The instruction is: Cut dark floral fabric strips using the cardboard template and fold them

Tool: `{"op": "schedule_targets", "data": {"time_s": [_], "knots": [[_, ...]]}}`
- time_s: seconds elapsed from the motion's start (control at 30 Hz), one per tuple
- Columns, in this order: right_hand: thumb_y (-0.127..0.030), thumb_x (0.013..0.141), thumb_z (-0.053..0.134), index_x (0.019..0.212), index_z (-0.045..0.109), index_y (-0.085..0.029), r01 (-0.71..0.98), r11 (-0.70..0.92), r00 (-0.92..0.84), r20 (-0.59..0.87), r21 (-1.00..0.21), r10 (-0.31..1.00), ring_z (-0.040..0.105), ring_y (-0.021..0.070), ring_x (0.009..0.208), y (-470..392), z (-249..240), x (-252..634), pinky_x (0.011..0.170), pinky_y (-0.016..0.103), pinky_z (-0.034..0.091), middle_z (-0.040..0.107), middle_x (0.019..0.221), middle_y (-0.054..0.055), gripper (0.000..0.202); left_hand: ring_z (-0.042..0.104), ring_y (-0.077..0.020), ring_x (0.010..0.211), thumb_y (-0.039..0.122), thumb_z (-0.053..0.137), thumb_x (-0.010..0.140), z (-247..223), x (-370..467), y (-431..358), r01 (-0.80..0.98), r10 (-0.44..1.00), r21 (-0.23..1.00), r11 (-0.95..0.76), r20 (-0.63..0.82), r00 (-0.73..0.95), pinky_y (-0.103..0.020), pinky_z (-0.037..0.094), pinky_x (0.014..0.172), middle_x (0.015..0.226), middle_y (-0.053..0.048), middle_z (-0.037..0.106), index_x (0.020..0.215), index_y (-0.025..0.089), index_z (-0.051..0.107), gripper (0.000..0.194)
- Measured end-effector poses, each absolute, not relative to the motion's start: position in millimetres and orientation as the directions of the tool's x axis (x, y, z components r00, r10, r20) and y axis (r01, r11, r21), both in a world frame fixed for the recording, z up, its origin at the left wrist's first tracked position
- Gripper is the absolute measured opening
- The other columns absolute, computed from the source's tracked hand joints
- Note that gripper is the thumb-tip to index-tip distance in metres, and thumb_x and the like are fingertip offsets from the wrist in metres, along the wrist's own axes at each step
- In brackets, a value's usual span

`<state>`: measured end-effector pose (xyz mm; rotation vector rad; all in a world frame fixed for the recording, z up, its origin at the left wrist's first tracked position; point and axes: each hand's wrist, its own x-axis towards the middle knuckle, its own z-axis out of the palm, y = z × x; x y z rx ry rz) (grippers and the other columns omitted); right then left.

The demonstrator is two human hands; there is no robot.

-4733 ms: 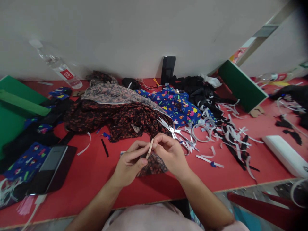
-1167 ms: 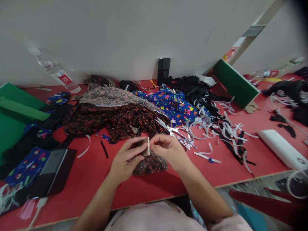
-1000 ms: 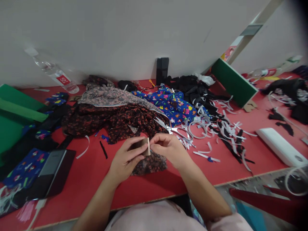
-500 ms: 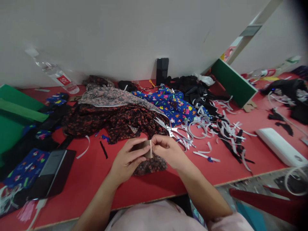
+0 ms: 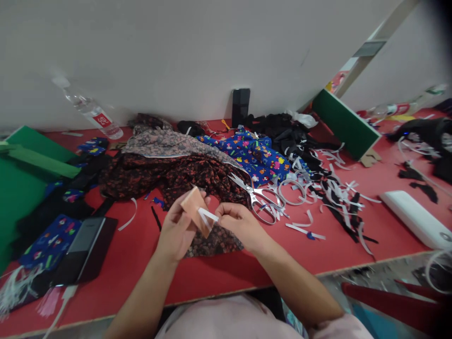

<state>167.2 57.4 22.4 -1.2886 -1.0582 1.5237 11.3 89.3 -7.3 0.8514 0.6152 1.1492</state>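
Observation:
My left hand (image 5: 179,230) is closed around a small flat tan block (image 5: 195,207), which looks like wood or cardboard and is tilted with its broad face up. A white strip (image 5: 208,214) lies across that face, and its free end is pinched between the fingertips of my right hand (image 5: 240,225). Beneath both hands, a dark floral cloth (image 5: 212,242) spreads on the red table. Just beyond my right hand lie open-bladed scissors (image 5: 257,195) with metal handles.
Blue printed fabric (image 5: 257,155) and white scraps (image 5: 339,197) lie right of centre. A phone (image 5: 240,107) leans on the wall. Around them are a water bottle (image 5: 92,113), green boards (image 5: 348,125), a white power bank (image 5: 415,219) and a black device (image 5: 86,252) with a cable.
The block has been turned in my left hand, so its broad tan face now shows. My right hand has drawn the white strip's end out from it. The view has shifted slightly.

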Motion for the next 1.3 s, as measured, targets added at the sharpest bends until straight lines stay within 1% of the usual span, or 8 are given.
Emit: {"op": "schedule_targets", "data": {"time_s": [0.2,0.4,0.67,0.73,0.83,1.03,1.17,1.3], "knots": [[-0.020,0.067,0.047,0.061,0.053,-0.017,0.177,-0.130,-0.110,-0.151,-0.976,0.982,0.038,0.0088,0.054,60.0,14.3,165.4,0.050,0.020,0.028,0.045,0.057,-0.004,0.009,0.051,-0.0196,0.120,0.037,0.039,0.092,7.9,-3.6,111.4,-0.760,0.961,0.588,0.277,-0.169,0.219,-0.047,0.037,0.105,0.129,-0.004,0.057,0.115,0.025,0.059,0.032],[-0.018,0.067,0.046,0.059,0.051,-0.018,0.264,-0.079,-0.132,-0.117,-0.961,0.984,0.038,0.0094,0.056,63.0,13.2,169.3,0.051,0.021,0.028,0.044,0.057,-0.004,0.009,0.057,-0.0171,0.112,0.033,0.029,0.095,15.9,-38.4,138.2,-0.888,0.965,0.451,0.092,-0.259,-0.032,-0.048,0.034,0.107,0.108,-0.005,0.069,0.110,0.019,0.059,0.036],[-0.025,0.066,0.050,0.064,0.054,-0.018,0.034,-0.146,0.116,-0.141,-0.989,0.983,0.037,0.0103,0.052,79.7,7.1,200.8,0.049,0.023,0.026,0.043,0.055,-0.004,0.008,0.063,-0.0184,0.101,0.030,0.033,0.094,9.1,-62.3,149.8,-0.902,0.945,0.430,-0.045,-0.276,-0.178,-0.048,0.043,0.098,0.097,-0.008,0.070,0.101,0.016,0.061,0.032],[-0.028,0.068,0.052,0.065,0.054,-0.018,0.076,-0.115,0.235,-0.094,-0.990,0.967,0.036,0.0106,0.051,83.9,3.3,207.8,0.048,0.024,0.026,0.043,0.054,-0.004,0.011,0.062,-0.0187,0.102,0.030,0.032,0.094,9.5,-59.7,148.3,-0.900,0.947,0.434,-0.037,-0.271,-0.170,-0.049,0.042,0.099,0.099,-0.008,0.070,0.101,0.016,0.061,0.032],[-0.032,0.073,0.052,0.071,0.060,-0.018,0.333,-0.068,0.336,0.051,-0.940,0.940,0.044,0.0135,0.056,88.5,-3.5,213.9,0.053,0.025,0.032,0.051,0.059,-0.001,0.017,0.062,-0.0193,0.104,0.029,0.034,0.093,11.1,-51.8,144.1,-0.899,0.956,0.437,-0.011,-0.260,-0.138,-0.050,0.040,0.100,0.102,-0.008,0.069,0.102,0.016,0.061,0.032],[-0.024,0.081,0.044,0.108,0.063,-0.015,0.744,0.081,0.249,0.388,-0.664,0.888,0.057,0.0229,0.085,91.2,-7.3,214.5,0.079,0.036,0.041,0.065,0.098,0.011,0.034,0.062,-0.0195,0.102,0.025,0.040,0.092,14.4,-30.4,131.6,-0.892,0.974,0.446,0.080,-0.226,-0.026,-0.053,0.040,0.099,0.102,-0.007,0.068,0.100,0.017,0.061,0.024],[-0.032,0.090,0.039,0.095,0.067,-0.019,0.798,0.043,0.261,0.409,-0.601,0.875,0.058,0.0244,0.087,81.9,10.0,205.3,0.085,0.040,0.036,0.069,0.092,0.009,0.032,0.059,-0.0209,0.107,0.021,0.052,0.087,15.8,-14.8,118.9,-0.844,0.995,0.532,0.066,-0.102,0.014,-0.053,0.042,0.096,0.107,-0.004,0.066,0.098,0.022,0.061,0.014],[-0.037,0.081,0.057,0.117,0.056,-0.020,0.694,0.265,0.003,0.371,-0.670,0.929,0.056,0.0238,0.100,66.7,27.0,183.1,0.090,0.038,0.038,0.065,0.106,0.009,0.039,0.053,-0.0230,0.116,0.023,0.060,0.082,19.5,-1.3,102.6,-0.801,0.998,0.597,0.049,0.004,0.064,-0.051,0.042,0.096,0.114,-0.002,0.063,0.103,0.028,0.059,0.021]]}}
